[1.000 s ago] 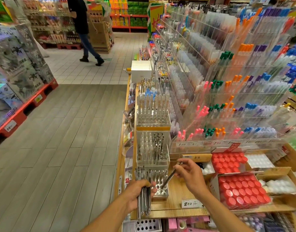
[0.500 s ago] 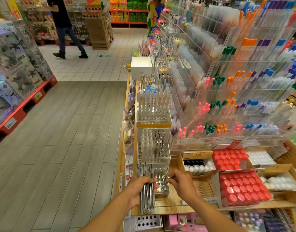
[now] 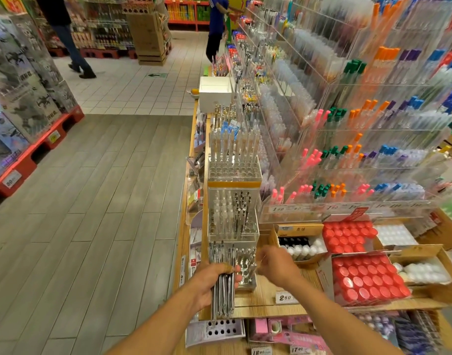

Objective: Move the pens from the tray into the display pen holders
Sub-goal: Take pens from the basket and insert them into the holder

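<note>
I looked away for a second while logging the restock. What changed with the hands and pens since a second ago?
The right hand, which held one pen raised over the shelf a second ago, came down to the clear pen holder and now shows no pen; whether that pen went into a slot is unclear. The left hand still grips the bundle of pens upright beside the holder.
</note>
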